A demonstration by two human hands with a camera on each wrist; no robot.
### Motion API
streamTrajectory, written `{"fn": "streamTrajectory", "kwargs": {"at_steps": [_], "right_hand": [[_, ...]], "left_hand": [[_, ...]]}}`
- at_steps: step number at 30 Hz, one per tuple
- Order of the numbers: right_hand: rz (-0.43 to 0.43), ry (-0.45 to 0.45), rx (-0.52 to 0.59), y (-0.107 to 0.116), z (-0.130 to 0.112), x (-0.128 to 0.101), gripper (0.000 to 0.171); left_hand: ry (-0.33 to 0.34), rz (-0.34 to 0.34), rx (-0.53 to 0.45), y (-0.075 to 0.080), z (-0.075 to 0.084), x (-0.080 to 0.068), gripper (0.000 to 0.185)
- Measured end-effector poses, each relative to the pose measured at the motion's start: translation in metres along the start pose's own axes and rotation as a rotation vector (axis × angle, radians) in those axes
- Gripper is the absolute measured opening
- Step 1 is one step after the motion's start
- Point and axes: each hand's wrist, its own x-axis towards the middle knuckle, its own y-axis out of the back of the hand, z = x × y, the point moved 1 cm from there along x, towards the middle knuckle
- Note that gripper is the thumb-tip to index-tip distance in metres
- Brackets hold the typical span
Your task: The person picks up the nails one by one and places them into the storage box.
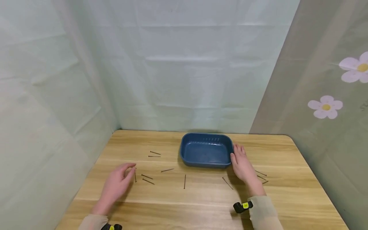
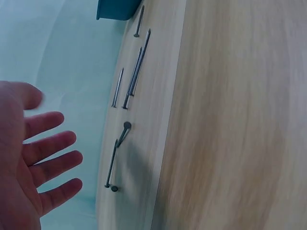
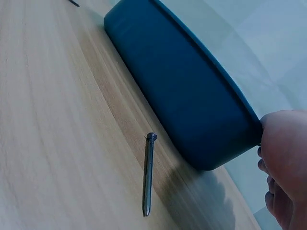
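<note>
A dark blue plastic basin (image 1: 207,166) stands at the back middle of the wooden table. My right hand (image 1: 242,166) lies along its right side, fingers extended and the thumb at the rim. In the right wrist view that hand (image 3: 285,158) meets the basin's end, and a single nail (image 3: 148,175) lies on the wood before the basin wall (image 3: 182,86). My left hand (image 1: 118,182) hovers over the table's left part, holding nothing, its fingers spread in the left wrist view. Close to its fingertips lies a nail (image 1: 135,176), with a pair of nails (image 1: 148,181) just to the right.
Several more nails are scattered about: two (image 1: 154,156) behind the left group, one (image 1: 185,181) in front of the basin, and some (image 1: 261,173) beside the right wrist. A pale cloth (image 1: 184,80) hangs behind the table, and a flowered cloth (image 1: 325,107) hangs at right.
</note>
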Motion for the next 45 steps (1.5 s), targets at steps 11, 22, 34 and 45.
{"fn": "streamTrajectory", "kwargs": {"at_steps": [11, 22, 34, 45], "right_hand": [[0.016, 0.019, -0.025, 0.001, -0.003, 0.0, 0.056], [0.021, 0.019, -0.067, 0.002, 0.001, 0.001, 0.055], [0.037, 0.02, -0.079, 0.0, 0.001, 0.001, 0.055], [0.022, -0.002, -0.081, -0.002, 0.001, 0.003, 0.057]], "left_hand": [[0.078, -0.023, 0.136, 0.007, -0.022, -0.002, 0.013], [0.234, -0.056, 0.238, 0.009, -0.04, 0.003, 0.028], [-0.087, -0.03, 0.286, 0.004, -0.055, 0.031, 0.012], [-0.177, -0.204, 0.34, -0.007, -0.061, 0.051, 0.021]]}}
